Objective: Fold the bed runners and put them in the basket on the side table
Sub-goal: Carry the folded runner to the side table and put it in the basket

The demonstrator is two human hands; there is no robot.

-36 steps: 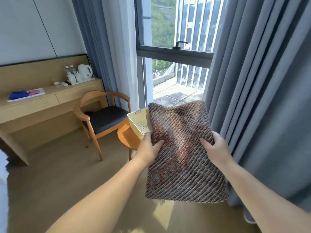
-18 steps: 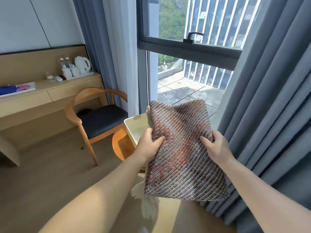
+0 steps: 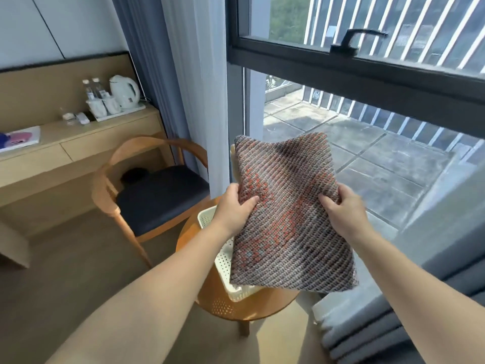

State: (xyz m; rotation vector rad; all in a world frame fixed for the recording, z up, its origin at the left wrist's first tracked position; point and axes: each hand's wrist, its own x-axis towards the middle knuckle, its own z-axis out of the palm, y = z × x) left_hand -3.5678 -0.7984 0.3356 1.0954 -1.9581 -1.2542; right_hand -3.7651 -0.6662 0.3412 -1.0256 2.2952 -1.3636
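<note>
Both hands grip one folded runner [image 3: 286, 222], held flat in the air over the basket [image 3: 223, 261]. The left hand [image 3: 232, 208] pinches the left edge, thumb on top and fingers curled out of sight underneath; the right hand [image 3: 343, 208] does the same on the right edge. The cloth is a thick woven rectangle in grey, brown and orange, several layers deep by the look of it, so the folding of this piece seems done. What is left, as I judge it, is to lower it into the basket and let go. Whether other runners wait to be folded I cannot tell, and the basket's inside is mostly hidden behind the cloth, so I cannot say whether it already holds anything.

That basket is cream plastic with perforated walls and stands on a small round wooden side table [image 3: 236, 308], taking up much of the top. Just beside the table is a wooden armchair [image 3: 157, 195] with a dark seat, and behind that a long wooden desk [image 3: 78, 143] carrying a white kettle [image 3: 124, 91], cups and two bottles on a tray. A large window [image 3: 354, 64] fills the right half, with grey curtains [image 3: 420, 298] bunched near the table's right side. Sun falls across the tabletop and floor.
</note>
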